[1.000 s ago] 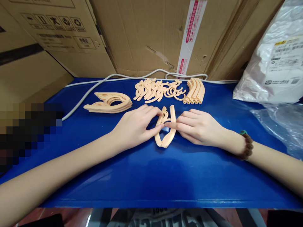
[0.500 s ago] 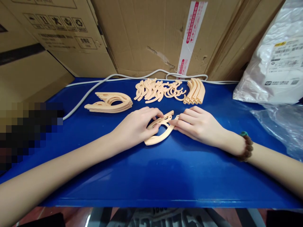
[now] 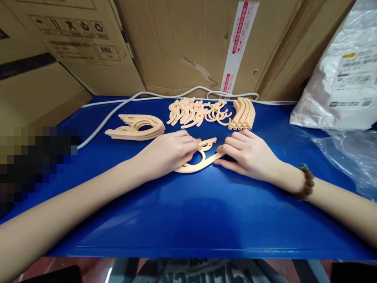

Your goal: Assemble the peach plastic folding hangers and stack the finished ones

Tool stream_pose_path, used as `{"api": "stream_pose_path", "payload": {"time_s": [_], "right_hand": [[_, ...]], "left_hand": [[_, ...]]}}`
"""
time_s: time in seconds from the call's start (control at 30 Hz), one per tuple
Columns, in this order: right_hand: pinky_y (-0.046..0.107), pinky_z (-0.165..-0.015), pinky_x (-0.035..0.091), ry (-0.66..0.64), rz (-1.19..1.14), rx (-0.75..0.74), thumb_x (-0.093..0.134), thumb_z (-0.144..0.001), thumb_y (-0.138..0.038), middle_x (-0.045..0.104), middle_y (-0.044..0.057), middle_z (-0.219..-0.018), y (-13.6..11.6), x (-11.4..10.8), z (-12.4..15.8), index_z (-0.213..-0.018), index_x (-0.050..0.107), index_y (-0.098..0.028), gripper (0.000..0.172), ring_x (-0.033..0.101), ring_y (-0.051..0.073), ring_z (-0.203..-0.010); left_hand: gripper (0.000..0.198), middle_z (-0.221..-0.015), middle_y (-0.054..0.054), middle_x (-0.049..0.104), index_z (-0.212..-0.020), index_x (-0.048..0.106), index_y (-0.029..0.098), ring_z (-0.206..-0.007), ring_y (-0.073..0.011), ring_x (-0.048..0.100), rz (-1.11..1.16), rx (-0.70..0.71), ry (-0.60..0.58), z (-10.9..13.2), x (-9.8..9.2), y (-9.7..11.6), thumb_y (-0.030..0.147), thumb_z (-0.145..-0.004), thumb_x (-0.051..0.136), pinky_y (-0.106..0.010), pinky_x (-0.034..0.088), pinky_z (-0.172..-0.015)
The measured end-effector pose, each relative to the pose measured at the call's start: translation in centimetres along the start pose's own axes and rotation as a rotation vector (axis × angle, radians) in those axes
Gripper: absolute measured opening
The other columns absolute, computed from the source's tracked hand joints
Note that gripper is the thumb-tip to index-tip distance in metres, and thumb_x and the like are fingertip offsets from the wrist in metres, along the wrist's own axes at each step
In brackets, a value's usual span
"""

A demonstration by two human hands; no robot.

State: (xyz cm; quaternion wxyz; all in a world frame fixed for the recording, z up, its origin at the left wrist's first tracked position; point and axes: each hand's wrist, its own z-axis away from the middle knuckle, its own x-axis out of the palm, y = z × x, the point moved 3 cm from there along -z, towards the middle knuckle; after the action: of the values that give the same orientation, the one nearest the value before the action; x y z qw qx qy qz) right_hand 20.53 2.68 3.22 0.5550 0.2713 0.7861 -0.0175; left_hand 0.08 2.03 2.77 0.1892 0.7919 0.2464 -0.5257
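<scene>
A beige plastic folding hanger (image 3: 203,164), with curved arms and a ring-shaped opening, is held low over the blue table between my hands. My left hand (image 3: 175,151) is closed around its left side and hides that end. My right hand (image 3: 246,153) pinches the right tip of the long lower arm between thumb and fingers. A shorter upper piece points up to the right from beside my left fingertips. Just beyond my left hand lies a stack of similar folded hangers (image 3: 143,135).
Behind my hands sit a heap of loose hook-shaped pieces (image 3: 188,112) and a row of curved arms (image 3: 244,112). A white cable (image 3: 118,106) runs along the back. Cardboard boxes (image 3: 182,47) wall off the rear and left. A plastic bag (image 3: 338,90) stands at right.
The hanger's lower arm has swung to a flatter angle, its right tip moving outward with my right hand. My left fingers have closed further over the left side.
</scene>
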Motion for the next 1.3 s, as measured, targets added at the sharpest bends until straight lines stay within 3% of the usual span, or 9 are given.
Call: {"api": "stream_pose_path", "payload": {"time_s": [0.2,0.53,1.3], "right_hand": [[0.031,-0.070,0.033,-0.015,-0.001,0.006,0.045,-0.097,-0.044,0.059,0.004,-0.073,0.06,0.08,-0.02,-0.082,0.063,-0.016,0.036,0.049,0.018,-0.070],[0.031,-0.070,0.033,-0.036,-0.005,0.019,0.044,-0.097,-0.047,0.059,0.003,-0.073,0.00,0.13,-0.01,-0.081,0.061,-0.016,0.039,0.049,0.017,-0.070],[0.031,-0.071,0.032,-0.064,-0.042,0.029,0.041,-0.099,-0.042,0.061,0.004,-0.075,0.14,0.22,-0.06,-0.084,0.062,-0.017,0.036,0.049,0.018,-0.071]], "left_hand": [[0.027,-0.104,-0.006,0.074,-0.105,0.070,0.017,-0.086,-0.0177,0.067,-0.025,0.054,0.037,0.11,-0.24,-0.45,0.018,-0.098,0.043,-0.028,0.052,-0.073],[0.025,-0.093,-0.009,0.073,-0.088,0.068,0.014,-0.080,-0.0211,0.067,-0.105,-0.012,0.030,0.07,0.10,-0.92,0.017,-0.096,0.045,-0.029,0.050,-0.063],[0.028,-0.099,-0.006,0.074,-0.085,0.068,0.016,-0.082,-0.0189,0.067,-0.105,0.006,0.049,0.20,-0.08,-0.96,0.020,-0.097,0.043,-0.027,0.047,-0.062]]}}
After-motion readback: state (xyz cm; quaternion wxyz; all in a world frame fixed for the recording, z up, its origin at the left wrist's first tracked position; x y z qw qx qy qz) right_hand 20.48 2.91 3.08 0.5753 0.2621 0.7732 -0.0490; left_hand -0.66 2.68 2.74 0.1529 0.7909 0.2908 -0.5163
